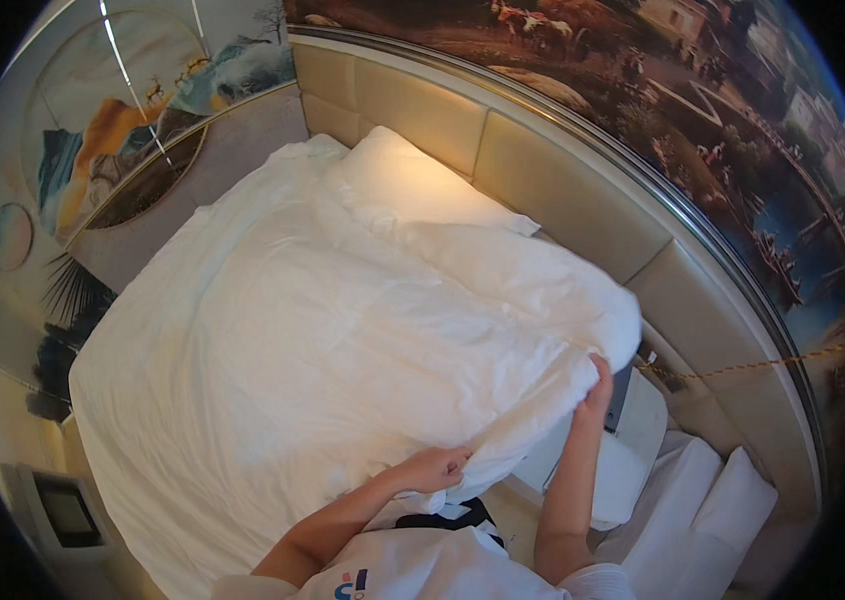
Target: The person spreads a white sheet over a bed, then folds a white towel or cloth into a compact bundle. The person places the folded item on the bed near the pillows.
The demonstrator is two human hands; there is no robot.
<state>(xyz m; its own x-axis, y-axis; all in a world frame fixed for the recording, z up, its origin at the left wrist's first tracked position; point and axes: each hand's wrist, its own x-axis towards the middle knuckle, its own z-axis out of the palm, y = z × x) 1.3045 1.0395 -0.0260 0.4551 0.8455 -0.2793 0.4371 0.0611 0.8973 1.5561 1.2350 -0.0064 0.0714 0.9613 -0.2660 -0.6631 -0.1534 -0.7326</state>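
A white duvet (332, 330) covers most of a bed in loose wrinkles. My right hand (599, 386) holds its edge at the near right side, close to the headboard end. Lower and to the left, my left hand (439, 469) is closed on the same edge, with the knuckles up. Between the hands the edge forms a long fold. At the head of the bed lies a white pillow (422, 180). A second white, pillow-like bulge (550, 274) lies nearer me, partly behind the duvet's fold.
A padded beige headboard (572, 184) runs along the wall under a painted mural (617, 82). To my right stand a white bedside cabinet (640, 442) and a pale seat with cushions (730, 491). A twisted cord (752, 367) hangs above. A boxy appliance (66, 514) is at the lower left.
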